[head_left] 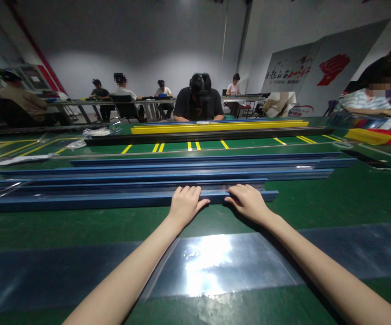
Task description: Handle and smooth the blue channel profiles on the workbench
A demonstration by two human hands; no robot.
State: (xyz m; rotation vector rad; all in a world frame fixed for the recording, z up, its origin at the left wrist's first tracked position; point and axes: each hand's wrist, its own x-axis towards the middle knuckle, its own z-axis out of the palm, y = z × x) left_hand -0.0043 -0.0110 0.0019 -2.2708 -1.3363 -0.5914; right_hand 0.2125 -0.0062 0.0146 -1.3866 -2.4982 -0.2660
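Note:
Both my hands rest on the nearest of several long blue rails [80,201] lying across the green table [334,203]. My left hand [184,204] has its fingers curled over the rail's top edge, thumb against its front. My right hand [248,201] grips the same rail a little to the right, close to its right end. A long clear plastic sleeve [209,262] lies flat on the table under my forearms, shining with glare.
More blue rails [198,168] lie parallel behind the first. Farther back sit a black rail [198,135] and a yellow one [219,126]. A person in black [198,104] sits opposite; other people sit at tables behind and at the right.

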